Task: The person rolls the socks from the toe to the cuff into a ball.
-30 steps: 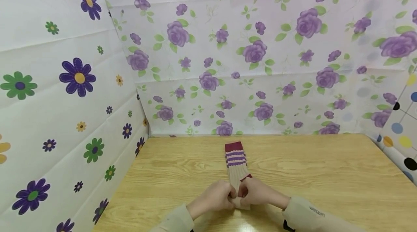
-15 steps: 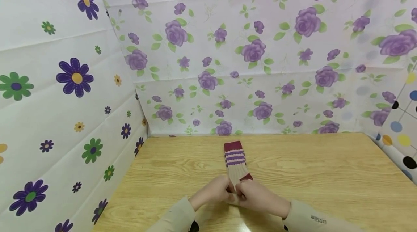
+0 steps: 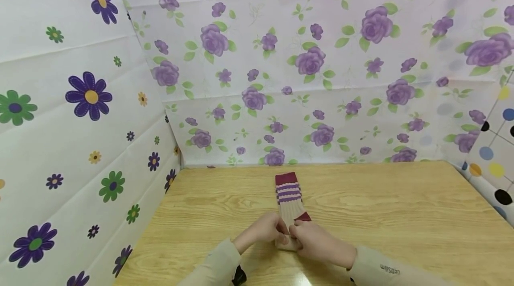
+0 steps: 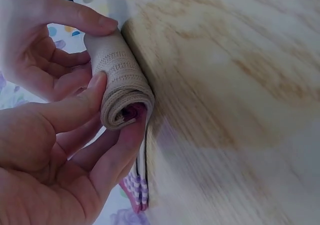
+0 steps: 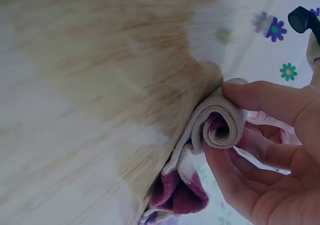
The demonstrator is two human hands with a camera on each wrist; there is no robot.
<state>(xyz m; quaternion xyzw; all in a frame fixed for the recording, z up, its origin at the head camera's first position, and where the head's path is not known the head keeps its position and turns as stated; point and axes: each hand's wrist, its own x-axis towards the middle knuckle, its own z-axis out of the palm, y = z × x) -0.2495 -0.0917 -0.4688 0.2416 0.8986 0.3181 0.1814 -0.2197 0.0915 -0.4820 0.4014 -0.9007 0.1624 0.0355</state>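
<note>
The ribbed beige sock [image 3: 291, 210], purple-striped and maroon-cuffed, is rolled at one end and gripped by left hand [image 3: 267, 229] and right hand [image 3: 319, 242].

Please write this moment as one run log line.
left hand: grips one end of sock roll | right hand: grips other end | striped cuff: lies on table

Between the fingers [image 4: 117, 160] the sock fabric [image 3: 291, 210] is showing beige, beyond them purple-and-pale stripes and a maroon band, while the table [image 3: 381, 210] beneath them is displaying yellowish wood grain, and the backdrop [image 3: 345, 83] well past them is carrying purple roses with green leaves on white.
</note>
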